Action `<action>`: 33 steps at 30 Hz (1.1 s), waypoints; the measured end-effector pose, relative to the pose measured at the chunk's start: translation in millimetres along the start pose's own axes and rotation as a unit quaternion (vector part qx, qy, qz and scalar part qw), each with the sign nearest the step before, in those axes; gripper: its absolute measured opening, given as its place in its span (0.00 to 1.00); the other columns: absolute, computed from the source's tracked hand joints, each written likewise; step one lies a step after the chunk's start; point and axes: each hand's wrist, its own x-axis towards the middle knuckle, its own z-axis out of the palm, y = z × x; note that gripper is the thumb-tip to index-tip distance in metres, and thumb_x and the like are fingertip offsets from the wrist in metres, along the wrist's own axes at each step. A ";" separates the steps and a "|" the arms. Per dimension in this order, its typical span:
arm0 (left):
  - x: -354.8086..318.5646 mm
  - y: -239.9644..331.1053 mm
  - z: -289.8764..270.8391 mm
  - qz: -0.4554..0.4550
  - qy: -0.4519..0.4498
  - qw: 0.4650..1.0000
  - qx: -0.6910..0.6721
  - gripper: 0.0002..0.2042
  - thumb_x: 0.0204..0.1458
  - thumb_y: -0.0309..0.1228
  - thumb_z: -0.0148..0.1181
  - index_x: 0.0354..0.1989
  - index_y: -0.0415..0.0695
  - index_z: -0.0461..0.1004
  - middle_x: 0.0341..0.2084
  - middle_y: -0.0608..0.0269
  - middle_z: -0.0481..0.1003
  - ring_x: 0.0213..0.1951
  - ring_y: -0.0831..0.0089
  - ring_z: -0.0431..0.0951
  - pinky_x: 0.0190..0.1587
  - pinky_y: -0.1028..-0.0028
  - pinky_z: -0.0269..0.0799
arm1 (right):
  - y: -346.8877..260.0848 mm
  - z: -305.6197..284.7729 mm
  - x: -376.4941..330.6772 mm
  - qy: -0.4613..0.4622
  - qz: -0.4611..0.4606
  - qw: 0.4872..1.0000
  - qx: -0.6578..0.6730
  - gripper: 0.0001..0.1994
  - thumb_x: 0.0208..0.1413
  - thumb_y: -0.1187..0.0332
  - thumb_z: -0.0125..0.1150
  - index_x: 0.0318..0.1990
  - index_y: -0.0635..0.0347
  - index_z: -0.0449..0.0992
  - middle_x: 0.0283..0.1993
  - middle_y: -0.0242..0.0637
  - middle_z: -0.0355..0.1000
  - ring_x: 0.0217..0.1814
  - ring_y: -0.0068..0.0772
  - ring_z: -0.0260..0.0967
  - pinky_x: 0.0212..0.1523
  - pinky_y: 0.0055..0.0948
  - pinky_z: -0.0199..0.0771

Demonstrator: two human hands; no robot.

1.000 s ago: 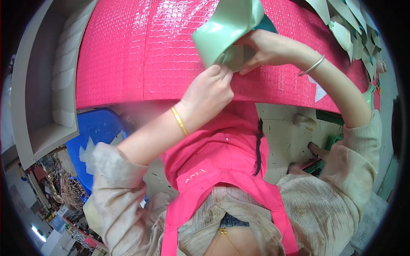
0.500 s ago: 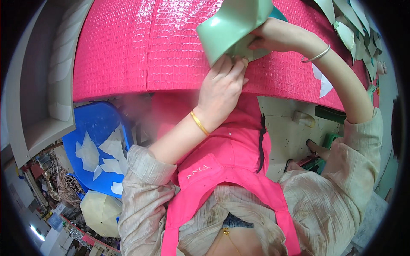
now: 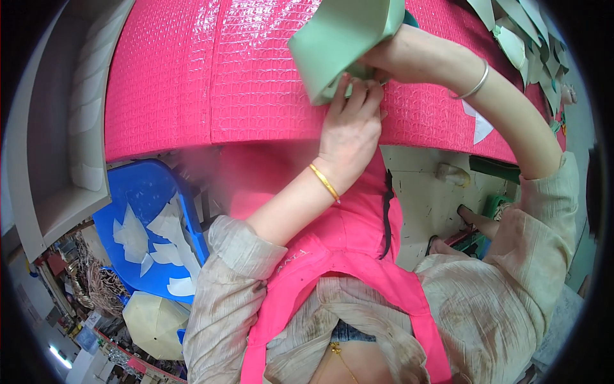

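Observation:
A pale green, smooth sheet-like piece (image 3: 342,48), bent into a folded, bag-like shape, is held above the pink textured table cover (image 3: 262,96). My left hand (image 3: 353,125) pinches its lower near edge, with the fingertips curled partly under the material. From the right, my right hand (image 3: 393,56) reaches into the fold. Its fingers are mostly hidden behind the green material and close to my left fingertips. A bit of darker teal (image 3: 410,19) shows at the piece's far right side.
Several green cut pieces (image 3: 537,51) hang at the table's far right. White scraps (image 3: 481,125) lie near the right edge. At left stand a grey open box (image 3: 57,134) and a blue chair (image 3: 137,262) with white scraps. A pale yellow umbrella-like object (image 3: 153,324) is below.
The green piece has tipped and shifted slightly left. My left hand has moved a little right and nearer along its lower edge. My right hand has moved deeper into the fold.

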 end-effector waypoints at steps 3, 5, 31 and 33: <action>0.2 1.2 5.6 0.000 0.005 1.000 -0.013 0.20 0.41 0.32 0.57 0.44 0.37 0.68 0.36 0.60 0.66 0.40 0.64 0.67 0.47 0.69 0.65 | 5.1 11.2 -8.5 0.083 -0.032 0.995 -0.049 0.09 0.34 0.75 0.60 0.28 0.62 0.74 0.24 0.43 0.71 0.29 0.40 0.72 0.30 0.32 0.72; 7.7 5.0 1.7 -0.011 -0.026 0.999 -0.019 0.20 0.41 0.32 0.57 0.44 0.37 0.68 0.37 0.59 0.66 0.40 0.64 0.67 0.46 0.69 0.65 | -4.7 9.1 -4.6 0.038 -0.012 0.993 -0.109 0.09 0.33 0.75 0.60 0.28 0.62 0.73 0.24 0.42 0.71 0.28 0.39 0.72 0.29 0.31 0.72; 30.7 10.1 18.7 -0.001 -0.010 0.999 -0.052 0.17 0.43 0.31 0.55 0.42 0.38 0.70 0.36 0.62 0.65 0.38 0.66 0.66 0.42 0.70 0.66 | 43.5 28.1 -26.7 0.085 0.010 0.982 -0.166 0.10 0.36 0.72 0.59 0.31 0.63 0.73 0.24 0.44 0.70 0.27 0.39 0.71 0.28 0.31 0.69; 33.6 12.3 21.3 0.012 -0.008 1.000 -0.026 0.17 0.43 0.31 0.55 0.43 0.39 0.70 0.36 0.63 0.65 0.38 0.66 0.65 0.43 0.69 0.65 | 39.5 25.0 -24.9 0.063 -0.013 0.977 -0.202 0.10 0.37 0.72 0.58 0.31 0.62 0.73 0.24 0.44 0.70 0.27 0.40 0.71 0.28 0.32 0.69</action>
